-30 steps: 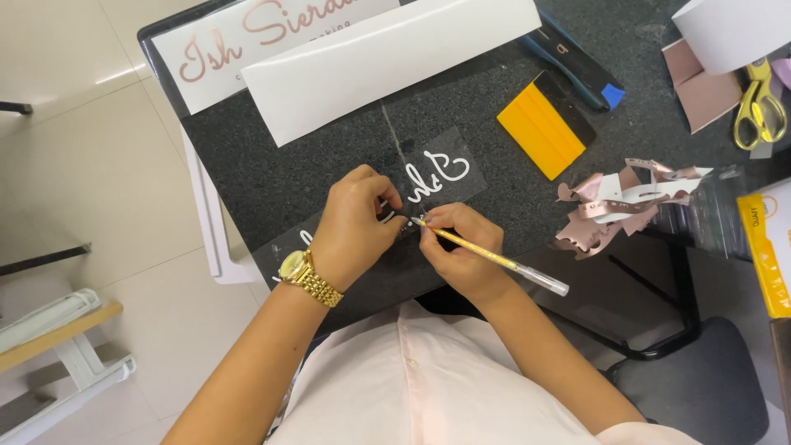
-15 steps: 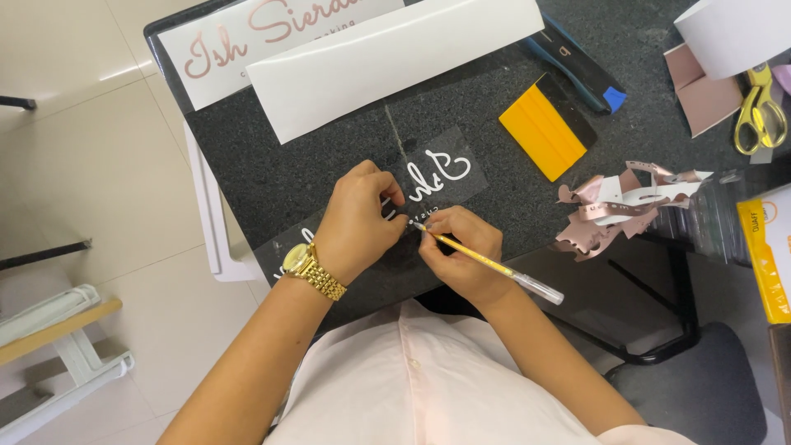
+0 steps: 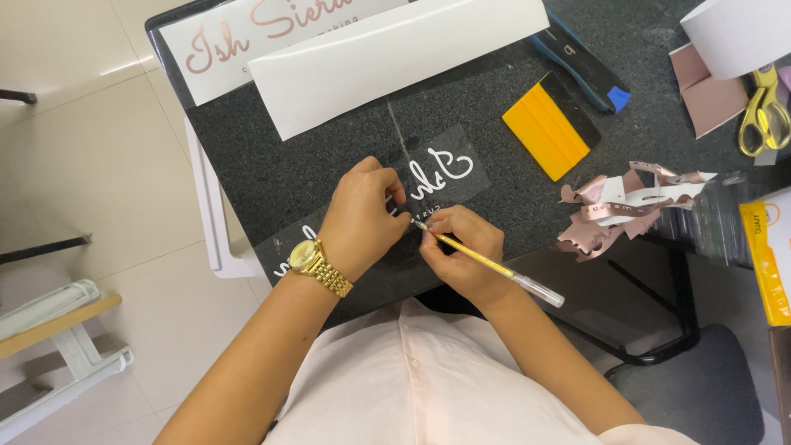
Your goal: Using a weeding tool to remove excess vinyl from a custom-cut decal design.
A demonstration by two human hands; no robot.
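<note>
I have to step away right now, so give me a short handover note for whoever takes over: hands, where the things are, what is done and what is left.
Left hand: pressed down on the dark sheet with white cut lettering, fingertips beside the tool tip.
Right hand: holds a thin yellow pointed tool like a pen, its tip on the small lettering near the left fingertips.
Things: the sheet lies on the black table. Yellow scraper to the right, pile of pink scraps beyond it, yellow scissors at the far right.
Done: large white letters stand clean on the sheet.
Left: the small lettering under the tool tip, apparently; the part under the left hand is hidden.
</note>
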